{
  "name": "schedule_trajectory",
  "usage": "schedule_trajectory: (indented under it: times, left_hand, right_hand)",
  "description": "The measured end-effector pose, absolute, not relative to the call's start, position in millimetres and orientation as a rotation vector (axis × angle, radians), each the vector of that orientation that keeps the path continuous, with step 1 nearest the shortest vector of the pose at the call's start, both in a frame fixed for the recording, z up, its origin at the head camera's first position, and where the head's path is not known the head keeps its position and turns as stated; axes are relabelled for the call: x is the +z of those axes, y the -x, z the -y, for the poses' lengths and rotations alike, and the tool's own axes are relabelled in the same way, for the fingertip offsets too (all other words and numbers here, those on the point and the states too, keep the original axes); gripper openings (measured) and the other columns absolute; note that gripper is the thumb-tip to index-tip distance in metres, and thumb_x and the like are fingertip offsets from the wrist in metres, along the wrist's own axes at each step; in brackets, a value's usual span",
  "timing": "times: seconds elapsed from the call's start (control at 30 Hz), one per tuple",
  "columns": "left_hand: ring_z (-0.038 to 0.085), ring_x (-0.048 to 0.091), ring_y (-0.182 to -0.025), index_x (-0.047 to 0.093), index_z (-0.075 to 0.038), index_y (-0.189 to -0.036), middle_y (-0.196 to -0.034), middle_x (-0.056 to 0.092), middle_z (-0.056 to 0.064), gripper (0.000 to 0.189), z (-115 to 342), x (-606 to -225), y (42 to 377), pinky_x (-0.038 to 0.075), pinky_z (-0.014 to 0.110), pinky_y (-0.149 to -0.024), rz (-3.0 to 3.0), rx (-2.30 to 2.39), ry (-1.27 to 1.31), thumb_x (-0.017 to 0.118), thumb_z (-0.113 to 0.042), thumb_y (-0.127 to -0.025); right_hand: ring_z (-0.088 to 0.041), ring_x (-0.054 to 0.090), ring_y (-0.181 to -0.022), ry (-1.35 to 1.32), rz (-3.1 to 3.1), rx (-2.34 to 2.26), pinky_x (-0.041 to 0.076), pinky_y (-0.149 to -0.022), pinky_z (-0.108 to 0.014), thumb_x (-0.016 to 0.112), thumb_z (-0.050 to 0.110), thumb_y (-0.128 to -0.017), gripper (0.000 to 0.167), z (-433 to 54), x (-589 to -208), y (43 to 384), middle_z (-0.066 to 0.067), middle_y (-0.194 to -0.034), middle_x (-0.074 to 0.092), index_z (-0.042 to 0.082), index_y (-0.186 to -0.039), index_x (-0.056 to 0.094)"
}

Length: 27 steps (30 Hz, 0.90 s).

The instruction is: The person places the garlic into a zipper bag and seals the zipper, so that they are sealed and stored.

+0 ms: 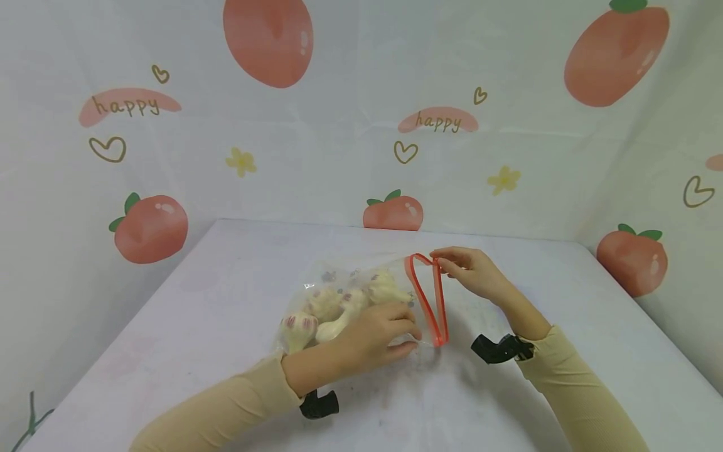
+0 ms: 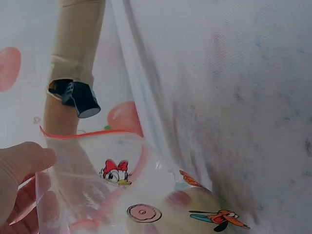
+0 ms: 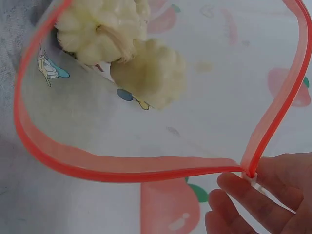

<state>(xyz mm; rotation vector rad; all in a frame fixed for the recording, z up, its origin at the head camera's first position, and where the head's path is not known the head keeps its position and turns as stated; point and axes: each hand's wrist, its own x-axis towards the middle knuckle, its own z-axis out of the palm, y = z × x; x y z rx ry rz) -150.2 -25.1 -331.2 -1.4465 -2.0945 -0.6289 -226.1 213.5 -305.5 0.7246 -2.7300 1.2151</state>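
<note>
A clear zip bag (image 1: 443, 314) with a red zip edge lies across the middle of the table, its mouth gaping toward the right. Inside are several garlic bulbs (image 1: 299, 325), pale with purple streaks and short stems. My left hand (image 1: 369, 336) holds the near side of the bag, thumb and fingers on the film in the left wrist view. With thumb and fingertips, my right hand (image 1: 474, 271) pinches the far corner of the red zip (image 3: 122, 175), where a small white slider (image 3: 249, 178) shows. Cartoon prints (image 2: 117, 173) decorate the plastic.
The white table (image 1: 186, 351) reaches back to a fabric backdrop (image 1: 322, 125) printed with red fruits, hearts and the word happy. A black camera mount (image 1: 499, 348) sits on the right wrist, and another black mount (image 1: 319, 405) is under the left wrist.
</note>
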Motion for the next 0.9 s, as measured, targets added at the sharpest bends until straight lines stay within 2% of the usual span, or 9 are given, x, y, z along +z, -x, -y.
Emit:
schedule_trajectory:
  times: [0.17, 0.3, 0.43, 0.73, 0.9]
  left_hand:
    - [0.006, 0.06, -0.079, 0.071, -0.014, -0.081, -0.083, 0.063, -0.005, 0.002, 28, -333, 153, 0.047, 0.011, -0.076, 2.121, -0.647, 1.464, 0.071, -0.012, -0.081]
    - [0.005, 0.061, -0.08, 0.069, -0.015, -0.082, -0.082, 0.064, -0.006, 0.005, 32, -334, 156, 0.047, 0.011, -0.076, 2.168, -0.661, 1.467, 0.071, -0.01, -0.08]
    - [0.006, 0.06, -0.078, 0.065, -0.014, -0.08, -0.08, 0.064, -0.005, 0.007, 39, -338, 161, 0.046, 0.014, -0.074, 2.203, -0.663, 1.464, 0.067, -0.007, -0.079]
    - [0.01, 0.057, -0.082, 0.058, -0.013, -0.083, -0.082, 0.058, -0.003, 0.008, 66, -348, 176, 0.045, 0.018, -0.08, 2.397, -0.618, 1.561, 0.062, -0.007, -0.082]
    - [0.009, 0.053, -0.08, 0.057, -0.016, -0.079, -0.08, 0.056, -0.005, 0.011, 75, -349, 180, 0.045, 0.022, -0.082, 2.404, -0.541, 1.583, 0.066, -0.009, -0.079]
  right_hand:
    - [-0.008, 0.066, -0.087, -0.679, 2.73, 1.243, 0.054, -0.076, -0.024, 0.054, 0.014, -0.094, 0.03, -216, -310, 228, -0.022, -0.108, 0.067, -0.005, -0.118, 0.06]
    - [-0.017, 0.067, -0.089, -0.619, 2.737, 1.265, 0.055, -0.077, -0.032, 0.054, 0.014, -0.095, 0.031, -220, -314, 230, -0.023, -0.107, 0.067, -0.005, -0.118, 0.06]
    - [-0.026, 0.066, -0.092, -0.568, 2.749, 1.251, 0.056, -0.077, -0.033, 0.053, 0.013, -0.095, 0.032, -225, -319, 233, -0.025, -0.11, 0.066, -0.005, -0.12, 0.059]
    - [-0.029, 0.067, -0.096, -0.379, 2.789, 1.305, 0.056, -0.076, -0.029, 0.049, 0.015, -0.097, 0.036, -239, -330, 239, -0.027, -0.111, 0.064, -0.007, -0.124, 0.055]
    - [-0.023, 0.067, -0.097, -0.247, 2.821, 1.384, 0.056, -0.076, -0.025, 0.049, 0.021, -0.097, 0.04, -244, -334, 242, -0.027, -0.115, 0.062, -0.006, -0.127, 0.053]
